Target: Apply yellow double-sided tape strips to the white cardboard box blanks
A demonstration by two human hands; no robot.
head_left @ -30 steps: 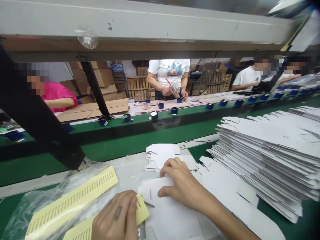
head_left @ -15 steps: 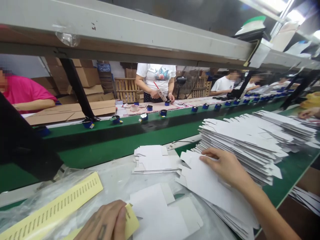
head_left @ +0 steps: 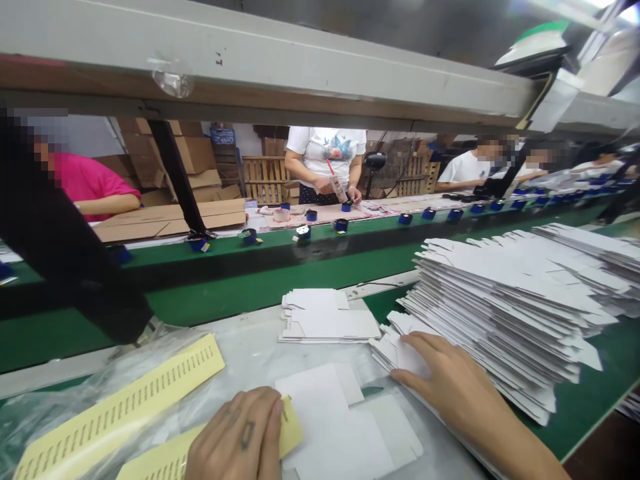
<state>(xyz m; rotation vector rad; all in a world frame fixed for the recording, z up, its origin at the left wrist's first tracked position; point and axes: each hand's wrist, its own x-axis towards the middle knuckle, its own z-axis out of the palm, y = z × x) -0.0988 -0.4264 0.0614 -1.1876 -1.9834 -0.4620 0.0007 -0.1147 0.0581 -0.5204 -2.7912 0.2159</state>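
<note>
My left hand (head_left: 240,437) rests at the bottom edge, fingers closed on the end of a yellow label strip (head_left: 287,427). Right beside it a flat white carton blank (head_left: 340,427) lies on the plastic-covered table. My right hand (head_left: 445,387) lies palm down, fingers stretched flat, on the near end of a fanned stack of white carton blanks (head_left: 500,300). A small pile of folded white blanks (head_left: 325,320) sits just behind, between both hands.
A second yellow label strip (head_left: 125,407) lies on a clear plastic bag at the left. A green conveyor (head_left: 280,267) carries small blue items. Beyond it a person in white (head_left: 325,157) holds a tool; others work on both sides. A black post (head_left: 65,247) slants down at left.
My right hand has gone from the single blank near my left hand out to the fanned stack, then drawn back toward me along its near end. The left hand has kept its hold.
</note>
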